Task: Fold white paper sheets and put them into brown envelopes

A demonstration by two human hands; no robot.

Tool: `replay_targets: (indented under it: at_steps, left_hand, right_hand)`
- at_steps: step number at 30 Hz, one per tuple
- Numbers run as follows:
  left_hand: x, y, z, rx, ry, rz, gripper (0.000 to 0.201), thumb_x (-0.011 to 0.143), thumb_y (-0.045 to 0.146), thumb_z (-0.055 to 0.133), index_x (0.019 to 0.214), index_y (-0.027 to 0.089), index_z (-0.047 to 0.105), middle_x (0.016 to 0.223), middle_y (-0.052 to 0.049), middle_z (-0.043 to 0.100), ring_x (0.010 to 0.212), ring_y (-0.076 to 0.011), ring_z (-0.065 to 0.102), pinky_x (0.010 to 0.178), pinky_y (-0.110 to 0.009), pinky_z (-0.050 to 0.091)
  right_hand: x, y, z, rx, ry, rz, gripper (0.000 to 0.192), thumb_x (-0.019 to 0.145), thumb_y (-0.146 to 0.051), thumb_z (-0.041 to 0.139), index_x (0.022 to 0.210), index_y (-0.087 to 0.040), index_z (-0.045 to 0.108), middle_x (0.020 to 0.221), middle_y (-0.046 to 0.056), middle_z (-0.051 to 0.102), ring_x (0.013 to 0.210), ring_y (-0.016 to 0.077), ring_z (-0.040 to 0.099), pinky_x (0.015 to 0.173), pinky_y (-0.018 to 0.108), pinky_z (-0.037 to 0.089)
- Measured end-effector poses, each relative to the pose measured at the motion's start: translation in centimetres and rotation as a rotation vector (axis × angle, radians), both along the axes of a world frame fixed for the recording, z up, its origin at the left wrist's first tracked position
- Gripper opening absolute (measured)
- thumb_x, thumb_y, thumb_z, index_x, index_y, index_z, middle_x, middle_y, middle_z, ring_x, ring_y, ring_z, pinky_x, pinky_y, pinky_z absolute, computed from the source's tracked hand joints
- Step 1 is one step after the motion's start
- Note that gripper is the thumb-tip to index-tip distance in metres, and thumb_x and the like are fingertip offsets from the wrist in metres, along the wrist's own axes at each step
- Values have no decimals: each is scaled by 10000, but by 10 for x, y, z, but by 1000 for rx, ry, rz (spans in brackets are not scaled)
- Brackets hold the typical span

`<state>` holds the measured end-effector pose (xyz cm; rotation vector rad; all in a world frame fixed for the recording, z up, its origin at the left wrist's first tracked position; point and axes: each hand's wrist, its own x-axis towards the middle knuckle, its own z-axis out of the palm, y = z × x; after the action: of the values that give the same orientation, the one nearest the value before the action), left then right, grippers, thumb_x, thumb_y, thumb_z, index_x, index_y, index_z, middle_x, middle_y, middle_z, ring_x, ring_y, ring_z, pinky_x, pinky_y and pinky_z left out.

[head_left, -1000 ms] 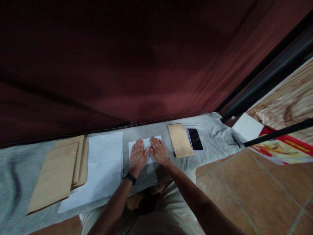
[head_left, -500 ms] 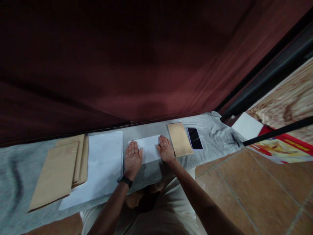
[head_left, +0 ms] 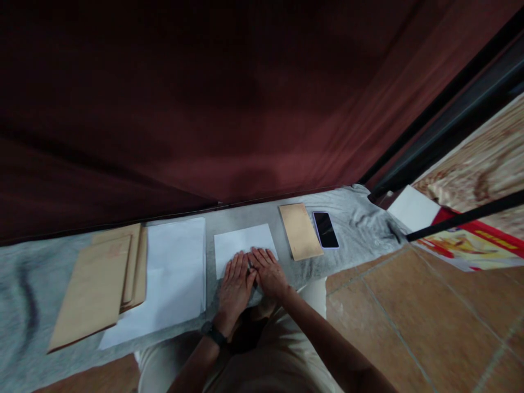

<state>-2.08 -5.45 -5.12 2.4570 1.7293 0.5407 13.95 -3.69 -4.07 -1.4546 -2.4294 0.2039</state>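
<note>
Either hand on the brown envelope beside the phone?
No, the left hand and right hand both have their fingers on the small white sheet, left of that brown envelope.

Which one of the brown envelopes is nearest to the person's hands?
The single envelope between the right hand and the phone; it lies alone, while the other envelopes overlap in a pile at the left.

Before me a dark red curtain [head_left: 245,169] fades to black toward the top in dim light. A grey cloth [head_left: 356,218] runs along its foot; to my right, black bars [head_left: 491,208] slant beside brown floor tiles [head_left: 393,305].
</note>
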Motion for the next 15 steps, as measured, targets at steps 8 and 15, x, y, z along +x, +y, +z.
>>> replay_targets:
  at_steps: [8,15]
  left_hand:
    - [-12,-6,2,36,-12,86,691,1020,477,325,1567,57,285,1603,-224,365,1523,-322,285,1208,-551,324]
    - [-20,-19,5,53,-38,169,710,1024,494,295,1589,70,226,1609,-241,345,1517,-341,296,1199,-572,327]
  right_hand:
    - [13,-2,2,16,0,-136,508,1058,-347,446,1532,-166,426,1591,91,423,1471,230,386,1229,437,280]
    - [30,-13,-1,57,1,-246,540,1052,-319,424,1553,-121,387,1581,125,427,1458,246,409,1210,439,323]
